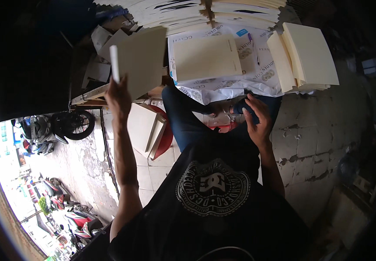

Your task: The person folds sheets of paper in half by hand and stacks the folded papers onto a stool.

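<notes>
My left hand (pixel 119 96) is raised at the left, fingers closed at the lower left edge of a large cream board (pixel 143 58). A bright white strip (pixel 115 63) rises from the same fingers; whether it is the board's edge or a separate piece I cannot tell. My right hand (pixel 258 116) hovers by my right thigh, holding nothing, with thumb and fingers apart. Ahead of me, a cream folder (pixel 205 56) lies flat on the table's printed white covering (pixel 264 48). A pen (pixel 254 48) rests to the right of that folder.
Tall stacks of cream folders (pixel 166 15) line the far side. More folders (pixel 312 56) are piled at the table's right. Others (pixel 142 128) sit on a red stool (pixel 166 141) beside my left leg. Parked motorcycles (pixel 72 124) stand beyond the doorway at left.
</notes>
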Tool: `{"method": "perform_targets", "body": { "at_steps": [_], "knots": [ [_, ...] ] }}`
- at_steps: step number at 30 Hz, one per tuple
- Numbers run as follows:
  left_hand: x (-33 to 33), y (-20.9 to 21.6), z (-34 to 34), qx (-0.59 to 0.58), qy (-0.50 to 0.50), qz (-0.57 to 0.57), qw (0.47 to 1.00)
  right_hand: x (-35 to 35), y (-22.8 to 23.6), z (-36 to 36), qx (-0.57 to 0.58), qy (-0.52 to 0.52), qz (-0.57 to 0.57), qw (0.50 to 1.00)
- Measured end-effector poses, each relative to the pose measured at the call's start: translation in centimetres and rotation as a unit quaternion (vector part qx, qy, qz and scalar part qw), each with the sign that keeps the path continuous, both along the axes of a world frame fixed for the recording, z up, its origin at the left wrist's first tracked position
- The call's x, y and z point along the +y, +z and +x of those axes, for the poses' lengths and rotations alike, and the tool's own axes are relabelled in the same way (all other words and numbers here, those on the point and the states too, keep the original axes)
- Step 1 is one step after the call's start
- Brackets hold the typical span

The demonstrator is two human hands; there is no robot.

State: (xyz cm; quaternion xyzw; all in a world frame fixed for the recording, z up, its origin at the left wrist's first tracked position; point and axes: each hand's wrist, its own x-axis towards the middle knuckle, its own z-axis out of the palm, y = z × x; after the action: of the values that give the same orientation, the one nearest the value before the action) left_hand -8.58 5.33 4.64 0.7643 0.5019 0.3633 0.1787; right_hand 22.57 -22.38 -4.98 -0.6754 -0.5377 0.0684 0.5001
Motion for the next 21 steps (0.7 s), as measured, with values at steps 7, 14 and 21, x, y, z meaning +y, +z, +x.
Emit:
{"method": "perform_targets", "body": {
  "at_steps": [7,14,21],
  "knots": [
    [-7.9,-6.5,-9.7,0.126,0.055,0.138,0.981,2.4,0.6,-0.2,0.004,0.046,-0.004,0.999],
    [-15.6,-23.4,-13.1,0.197,0.031,-0.031,0.979,2.3,6.9,3.9,-0.116,0.04,0.046,0.991],
    [-11.8,-5.9,-4.1,-0.196,-0.096,-0.107,0.97,-2.4,5.2,24.6,-0.117,-0.453,-0.057,0.882]
  ]
}}
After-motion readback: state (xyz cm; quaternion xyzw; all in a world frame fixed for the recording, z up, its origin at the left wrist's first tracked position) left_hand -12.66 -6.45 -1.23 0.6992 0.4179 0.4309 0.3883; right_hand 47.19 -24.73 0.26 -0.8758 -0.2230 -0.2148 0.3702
